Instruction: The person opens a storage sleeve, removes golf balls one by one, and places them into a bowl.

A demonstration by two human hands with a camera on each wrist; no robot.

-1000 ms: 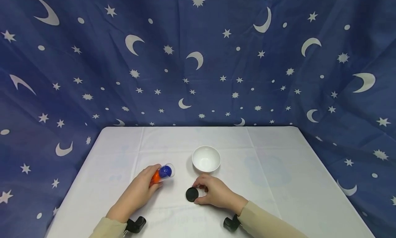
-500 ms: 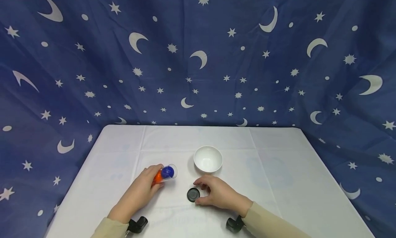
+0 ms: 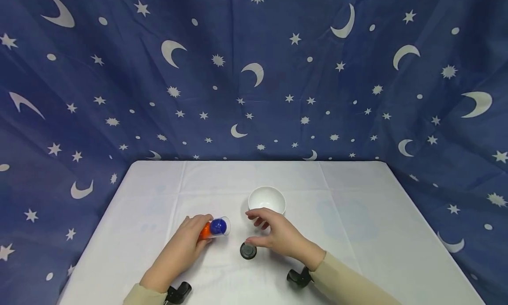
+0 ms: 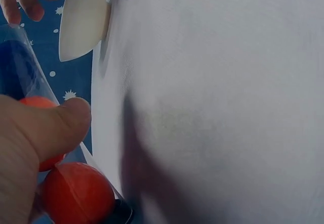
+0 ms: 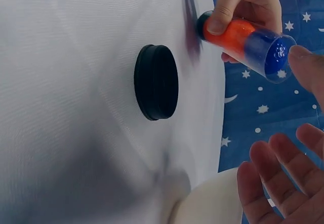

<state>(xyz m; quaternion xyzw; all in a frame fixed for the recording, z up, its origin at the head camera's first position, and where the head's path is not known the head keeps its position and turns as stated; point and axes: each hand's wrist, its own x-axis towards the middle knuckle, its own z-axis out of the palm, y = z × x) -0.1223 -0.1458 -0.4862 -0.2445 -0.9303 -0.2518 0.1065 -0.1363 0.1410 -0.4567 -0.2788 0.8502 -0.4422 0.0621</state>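
Note:
My left hand (image 3: 184, 245) grips a clear tube (image 3: 227, 227), which lies tilted with its uncapped end toward the right. Inside it, a blue ball (image 3: 218, 226) sits nearest the mouth, with orange balls (image 4: 78, 193) behind, partly covered by the fingers. A dark cap (image 5: 202, 24) closes the tube's other end. My right hand (image 3: 283, 239) holds nothing; its fingers are spread and gently bent, a little above the table. Below its thumb a round black lid (image 3: 248, 251) rests on the cloth, inner side up. Just beyond the fingers stands a white bowl (image 3: 267, 197), partly covered by them.
A white cloth covers the table (image 3: 357, 234). Behind it hangs a dark blue curtain (image 3: 254, 98) with moons and stars. Black camera mounts (image 3: 299, 277) hang under both wrists, close to the tabletop.
My right hand has let go of the black lid, which now lies flat inner side up, and has lifted away toward the bowl. The tube in my left hand has shifted slightly right.

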